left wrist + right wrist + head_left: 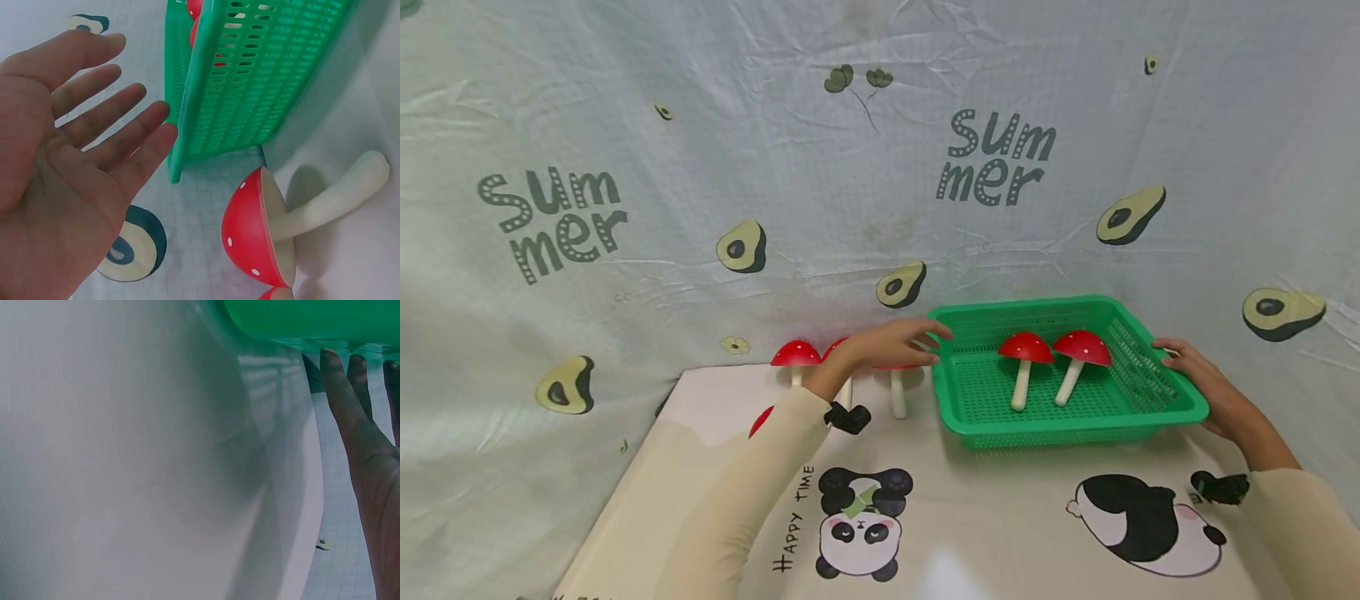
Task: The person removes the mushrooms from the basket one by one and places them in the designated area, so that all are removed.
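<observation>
A green plastic basket [1060, 423] stands on the table with two red-capped toy mushrooms, one mushroom [1022, 367] and another mushroom [1081, 350], lying inside. My left hand [898, 342] is beside the basket's left rim, fingers spread and palm bare; in the left wrist view the fingertips [164, 134] overlap the rim. My right hand [1213, 396] is at the basket's right side, its straight fingers [344, 406] touching the edge. More toy mushrooms stand left of the basket: one mushroom [897, 396] under the left hand, another mushroom [796, 354] farther left.
Another red cap [762, 421] shows partly behind the left sleeve. The pale table [985, 517] bears printed pandas and writing. A light cloth [820, 183] with avocado prints hangs behind the table's back edge.
</observation>
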`<state>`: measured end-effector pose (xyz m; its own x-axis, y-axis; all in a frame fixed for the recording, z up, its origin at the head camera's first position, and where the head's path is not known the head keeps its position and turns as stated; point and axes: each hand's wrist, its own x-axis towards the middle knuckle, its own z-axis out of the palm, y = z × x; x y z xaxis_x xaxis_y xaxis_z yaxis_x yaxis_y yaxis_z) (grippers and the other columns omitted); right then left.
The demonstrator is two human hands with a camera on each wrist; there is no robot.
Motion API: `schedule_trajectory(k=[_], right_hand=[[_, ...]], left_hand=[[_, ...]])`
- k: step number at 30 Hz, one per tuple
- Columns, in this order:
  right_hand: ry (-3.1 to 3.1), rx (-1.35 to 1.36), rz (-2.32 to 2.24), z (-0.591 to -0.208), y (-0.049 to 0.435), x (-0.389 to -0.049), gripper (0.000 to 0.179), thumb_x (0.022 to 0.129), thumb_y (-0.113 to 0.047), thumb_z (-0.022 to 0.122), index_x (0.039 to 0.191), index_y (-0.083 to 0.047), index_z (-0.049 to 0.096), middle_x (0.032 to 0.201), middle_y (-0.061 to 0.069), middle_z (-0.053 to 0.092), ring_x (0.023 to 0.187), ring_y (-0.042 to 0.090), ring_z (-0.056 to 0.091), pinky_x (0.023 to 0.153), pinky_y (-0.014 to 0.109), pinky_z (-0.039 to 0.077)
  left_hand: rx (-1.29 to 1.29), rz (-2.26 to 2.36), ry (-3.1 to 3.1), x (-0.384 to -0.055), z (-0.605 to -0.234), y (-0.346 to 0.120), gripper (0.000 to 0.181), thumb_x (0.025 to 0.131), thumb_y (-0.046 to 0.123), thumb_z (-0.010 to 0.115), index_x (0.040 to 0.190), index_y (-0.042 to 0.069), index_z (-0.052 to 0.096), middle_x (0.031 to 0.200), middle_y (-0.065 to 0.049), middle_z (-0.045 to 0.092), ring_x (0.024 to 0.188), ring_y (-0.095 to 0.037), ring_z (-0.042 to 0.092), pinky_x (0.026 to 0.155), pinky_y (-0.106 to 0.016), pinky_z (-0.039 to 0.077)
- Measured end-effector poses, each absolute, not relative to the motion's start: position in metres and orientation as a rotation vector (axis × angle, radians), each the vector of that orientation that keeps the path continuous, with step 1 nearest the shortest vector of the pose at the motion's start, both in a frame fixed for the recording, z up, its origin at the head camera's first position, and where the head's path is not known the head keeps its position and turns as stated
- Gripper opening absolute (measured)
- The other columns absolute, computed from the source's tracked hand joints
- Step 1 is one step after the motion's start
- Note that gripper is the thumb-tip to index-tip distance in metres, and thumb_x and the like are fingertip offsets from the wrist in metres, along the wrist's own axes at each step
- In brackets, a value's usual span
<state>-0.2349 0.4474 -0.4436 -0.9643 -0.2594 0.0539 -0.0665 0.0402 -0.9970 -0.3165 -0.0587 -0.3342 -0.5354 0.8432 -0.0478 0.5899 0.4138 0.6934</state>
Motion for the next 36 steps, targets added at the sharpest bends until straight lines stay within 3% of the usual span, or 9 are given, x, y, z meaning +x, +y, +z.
schedule_trajectory(k=[16, 24, 31, 36], right_hand=[[2.138, -0.289, -2.074, -0.439, 0.446, -0.234, 0.031, 0.112, -0.021, 0.031, 0.137, -0.036, 0.041, 0.115, -0.011, 0.054, 0.087, 0.014, 0.069, 0.066, 0.035, 0.062], [2.111, -0.287, -2.099, -0.440, 0.444, -0.234, 0.031, 0.111, -0.019, 0.032, 0.135, -0.035, 0.042, 0.114, -0.012, 0.056, 0.087, 0.013, 0.069, 0.066, 0.033, 0.061], [2.115, -0.284, -2.095, -0.442, 0.444, -0.235, 0.030, 0.111, -0.019, 0.033, 0.135, -0.035, 0.042, 0.115, -0.012, 0.054, 0.088, 0.012, 0.069, 0.067, 0.034, 0.062], [2.117, -0.288, -2.094, -0.440, 0.445, -0.234, 0.030, 0.111, -0.020, 0.033, 0.135, -0.035, 0.043, 0.117, -0.011, 0.051, 0.089, 0.012, 0.068, 0.067, 0.033, 0.062]], left_hand=[[1.263, 0.774, 2.283, -0.332, -0.326, -0.022, 0.048, 0.103, 0.020, 0.060, 0.147, 0.007, 0.047, 0.152, -0.011, 0.049, 0.138, -0.032, 0.050, 0.107, -0.028, 0.045], [1.270, 0.734, 2.273, -0.337, -0.329, -0.004, 0.046, 0.103, 0.020, 0.060, 0.147, 0.010, 0.050, 0.151, -0.005, 0.051, 0.139, -0.028, 0.050, 0.108, -0.025, 0.044], [1.242, 0.749, 2.224, -0.340, -0.334, 0.011, 0.048, 0.104, 0.018, 0.057, 0.149, 0.005, 0.047, 0.155, -0.011, 0.046, 0.141, -0.031, 0.047, 0.109, -0.028, 0.044], [1.203, 0.737, 2.229, -0.343, -0.338, 0.025, 0.047, 0.104, 0.019, 0.058, 0.148, 0.006, 0.048, 0.154, -0.010, 0.047, 0.138, -0.026, 0.049, 0.107, -0.026, 0.044]])
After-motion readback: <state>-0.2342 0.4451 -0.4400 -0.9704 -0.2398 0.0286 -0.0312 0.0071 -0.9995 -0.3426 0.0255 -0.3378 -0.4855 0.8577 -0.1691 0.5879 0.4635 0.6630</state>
